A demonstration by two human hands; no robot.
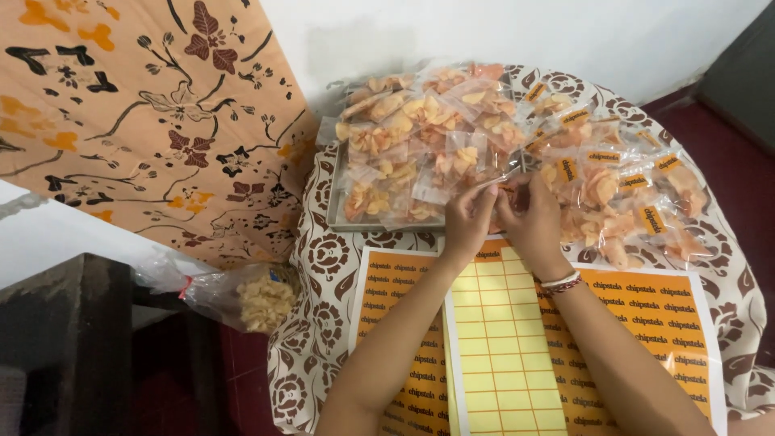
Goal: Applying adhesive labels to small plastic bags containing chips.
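Pinching one clear snack packet (507,165), left hand (468,216) and right hand (533,218), both grips closed on it.

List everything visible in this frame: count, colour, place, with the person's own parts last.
small chip packets: many, clear with orange-pink chips, heaped on the tray and to its right, those at right bearing orange labels
metal tray: one, grey, table's far left
sticker sheets: several, orange, one peeled yellow, table's near side
tablecloth: one, white and brown
large chip bag: one, clear, left of table
patterned cloth: one, orange and black, upper left
bracelets: right wrist
left hand: touching a packet
right hand: beside it
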